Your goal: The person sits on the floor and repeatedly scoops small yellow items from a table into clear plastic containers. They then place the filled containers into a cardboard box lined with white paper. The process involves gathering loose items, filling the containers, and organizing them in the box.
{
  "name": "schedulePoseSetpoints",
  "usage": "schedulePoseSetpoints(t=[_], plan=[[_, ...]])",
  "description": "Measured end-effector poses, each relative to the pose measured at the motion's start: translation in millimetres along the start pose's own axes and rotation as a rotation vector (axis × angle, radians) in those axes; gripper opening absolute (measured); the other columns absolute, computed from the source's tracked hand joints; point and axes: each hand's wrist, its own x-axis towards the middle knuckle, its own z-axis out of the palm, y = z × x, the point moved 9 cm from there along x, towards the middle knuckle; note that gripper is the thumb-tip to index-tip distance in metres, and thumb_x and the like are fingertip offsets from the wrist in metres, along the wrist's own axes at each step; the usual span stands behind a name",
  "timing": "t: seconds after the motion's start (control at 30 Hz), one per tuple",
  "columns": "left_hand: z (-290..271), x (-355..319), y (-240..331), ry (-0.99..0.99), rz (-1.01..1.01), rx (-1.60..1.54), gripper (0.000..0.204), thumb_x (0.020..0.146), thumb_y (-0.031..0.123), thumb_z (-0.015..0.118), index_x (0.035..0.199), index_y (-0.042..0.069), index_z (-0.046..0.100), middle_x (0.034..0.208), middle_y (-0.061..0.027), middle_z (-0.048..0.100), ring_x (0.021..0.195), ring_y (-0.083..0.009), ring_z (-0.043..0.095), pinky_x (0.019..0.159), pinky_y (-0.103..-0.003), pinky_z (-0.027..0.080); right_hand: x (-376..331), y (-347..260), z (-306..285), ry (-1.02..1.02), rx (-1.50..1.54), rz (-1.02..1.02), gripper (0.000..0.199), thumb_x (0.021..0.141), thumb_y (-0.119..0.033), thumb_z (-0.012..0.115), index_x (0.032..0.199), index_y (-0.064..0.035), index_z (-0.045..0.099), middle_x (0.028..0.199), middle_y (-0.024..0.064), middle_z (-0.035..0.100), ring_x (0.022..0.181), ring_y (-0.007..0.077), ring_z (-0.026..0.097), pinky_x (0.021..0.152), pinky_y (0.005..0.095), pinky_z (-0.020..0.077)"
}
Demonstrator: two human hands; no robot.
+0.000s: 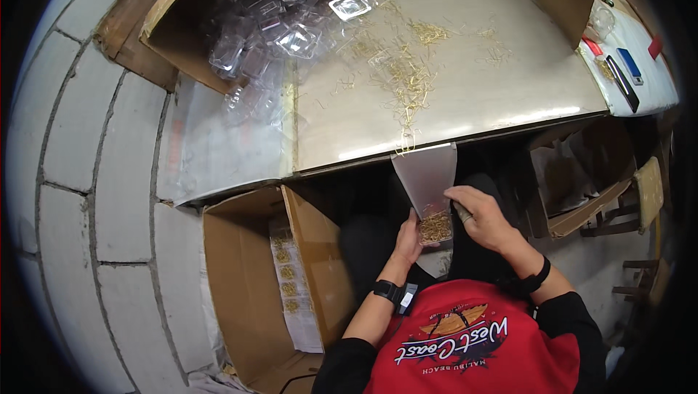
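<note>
Fingers of both hands partly hide a small clear container [435, 228] of golden bits.

White block wall [94, 176], glossy beige worktable [465, 81]

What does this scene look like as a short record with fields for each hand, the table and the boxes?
left hand: left hand holds a small clear plastic tray filled with thin gold metal pieces
right hand: right hand rests on the lower edge of a flat grey funnel-shaped chute
chute: slopes from the table edge down to the tray
table: pale flat tabletop strewn with loose gold pieces
boxes: open cardboard box of empty clear plastic trays on the table; open cardboard box with filled packs on the floor
</note>
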Motion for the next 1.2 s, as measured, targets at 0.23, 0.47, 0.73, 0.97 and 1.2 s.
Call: schedulePoseSetpoints(t=[0.23,0.47,0.73,0.97,1.2], plan=[[-11.9,-6.3,-10.5,0.037,0.028,-0.039,0.052,0.097,0.049,0.035,0.118,0.005,0.053,0.103,-0.0099,0.063,0.077,-0.0207,0.066,0.053,-0.031,0.056,-30.8,8.8,73.5,-0.288,-0.096,-0.046,0.039,0.074,0.006,0.052,0.112,0.0022,0.058,0.118,0.0214,0.056,0.109,0.0370,0.055,0.092,0.0398,0.0465],[-7.6,-39.4,4.7,-0.066,-0.031,0.143,0.029,0.095,0.026,0.051,0.111,0.002,0.057,0.092,-0.0083,0.066,0.073,-0.0168,0.067,0.050,-0.027,0.056,-31.3,-3.9,47.5,-0.186,0.155,-0.078,0.030,0.074,0.006,0.058,0.104,0.0017,0.060,0.102,0.0187,0.061,0.096,0.0360,0.060,0.084,0.0390,0.0480],[65.9,-65.5,84.1,-0.183,0.085,0.293,0.047,0.098,0.041,0.039,0.107,-0.001,0.058,0.090,-0.0099,0.066,0.068,-0.0164,0.067,0.046,-0.027,0.055,0.7,-35.0,37.5,-0.156,0.064,0.009,0.054,0.077,-0.011,0.065,0.126,0.0008,0.045,0.118,0.0208,0.057,0.111,0.0362,0.054,0.090,0.0395,0.0473],[70.7,-65.9,97.8,-0.118,0.128,0.244,0.052,0.099,0.045,0.034,0.101,-0.001,0.058,0.086,-0.0116,0.065,0.063,-0.0174,0.065,0.042,-0.027,0.053,-4.7,-79.5,19.3,0.113,-0.218,-0.444,0.034,0.074,-0.006,0.063,0.108,-0.0008,0.060,0.111,0.0142,0.062,0.106,0.0299,0.060,0.086,0.0379,0.0506],[63.6,-61.0,93.0,0.091,0.257,0.081,0.047,0.100,0.040,0.035,0.101,0.000,0.058,0.094,-0.0102,0.063,0.083,-0.0154,0.062,0.070,-0.028,0.052,-22.6,-87.7,32.8,-0.042,-0.379,-0.392,0.062,0.083,-0.029,0.061,0.132,0.0032,0.042,0.135,0.0203,0.046,0.128,0.0315,0.042,0.107,0.0444,0.0303]])
